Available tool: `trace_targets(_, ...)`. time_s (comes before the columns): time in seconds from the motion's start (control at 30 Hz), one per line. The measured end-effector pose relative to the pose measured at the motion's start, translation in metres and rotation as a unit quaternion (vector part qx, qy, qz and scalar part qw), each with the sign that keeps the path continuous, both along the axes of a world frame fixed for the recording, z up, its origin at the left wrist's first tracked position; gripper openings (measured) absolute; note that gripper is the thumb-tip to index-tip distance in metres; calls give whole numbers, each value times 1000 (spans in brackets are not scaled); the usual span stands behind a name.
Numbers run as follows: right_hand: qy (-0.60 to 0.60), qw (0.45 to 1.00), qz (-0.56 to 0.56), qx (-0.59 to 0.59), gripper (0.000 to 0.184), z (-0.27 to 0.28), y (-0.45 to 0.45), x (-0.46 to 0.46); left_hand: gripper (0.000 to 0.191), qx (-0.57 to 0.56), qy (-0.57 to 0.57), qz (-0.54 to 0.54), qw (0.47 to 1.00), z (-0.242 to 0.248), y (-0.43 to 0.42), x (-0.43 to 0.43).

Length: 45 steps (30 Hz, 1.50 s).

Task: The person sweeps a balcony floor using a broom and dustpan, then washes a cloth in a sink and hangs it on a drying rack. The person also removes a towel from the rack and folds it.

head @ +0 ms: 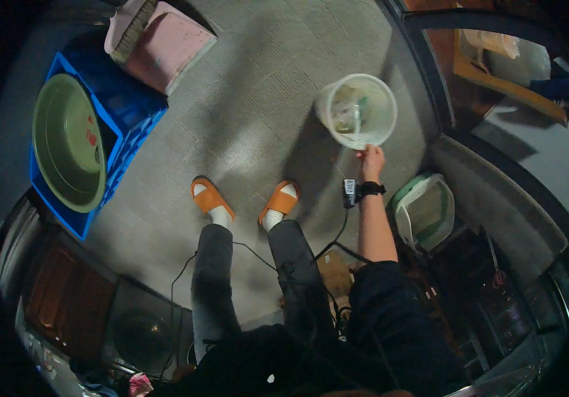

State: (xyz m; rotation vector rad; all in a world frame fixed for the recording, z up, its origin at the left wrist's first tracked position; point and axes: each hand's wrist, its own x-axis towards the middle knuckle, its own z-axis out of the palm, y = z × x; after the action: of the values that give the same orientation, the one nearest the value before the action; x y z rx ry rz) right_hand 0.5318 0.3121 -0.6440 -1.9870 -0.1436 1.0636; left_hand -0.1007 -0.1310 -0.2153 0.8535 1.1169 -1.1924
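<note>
My right hand (pixel 372 161) grips the near rim of a whitish translucent plastic bucket (pixel 392 106), with its fingers curled at the edge. Some pale, crumpled-looking stuff with a bit of green (pixel 349 109) lies inside the bucket; what it is exactly, I cannot tell. The bucket is over the grey tiled floor (pixel 244 114) and casts a dark shadow to its lower left. A black strap with a small device (pixel 350 193) is on my right wrist, and a cable runs from it. My left hand is out of view.
At left, a green basin (pixel 61 144) rests tilted on a blue plastic crate (pixel 140 111). A pink dustpan (pixel 175 44) and a brush broom (pixel 135 32) stand behind it. A green-and-white bin (pixel 425 213) and red-handled scissors (pixel 498 279) are at right. Cables (pixel 254 255) cross my legs.
</note>
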Motion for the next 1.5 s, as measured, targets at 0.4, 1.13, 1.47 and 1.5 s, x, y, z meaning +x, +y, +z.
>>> trace_targets(0.4, 77, 977, -180, 89, 25, -70, 47, 174, 31, -35, 37, 15, 999, 23, 8, 0)
trace_targets(1.13, 26, 906, 323, -273, 20, 134, -223, 113, 34, 33, 29, 137, 990, 63, -66, 9)
trace_targets(1.47, -141, 640, 686, -316, 37, 318, -217, 69, 36, 130, 53, 308, 941, 62, -125, 33)
trace_targets(1.5, -6, 857, 304, -416, 37, 322, -210, 56, 36, 127, 60, 323, 936, 61, -127, 36)
